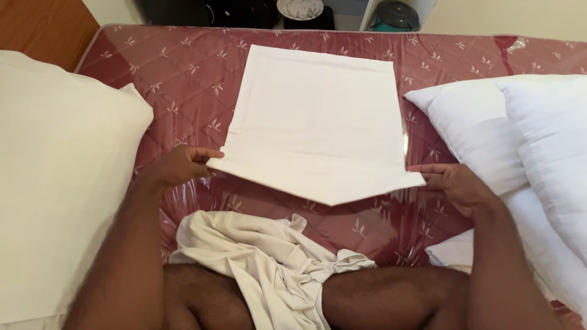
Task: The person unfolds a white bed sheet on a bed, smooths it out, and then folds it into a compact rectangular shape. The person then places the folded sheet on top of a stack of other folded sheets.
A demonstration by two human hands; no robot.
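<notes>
Head view: both hands pinch smooth white rectangular pillowcase corners.

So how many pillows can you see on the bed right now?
3, perhaps more. One large pillow lies on the left of the mattress. Two pillows lie on the right: one nearer the middle, one at the edge. White bedding below them may hide another.
</notes>
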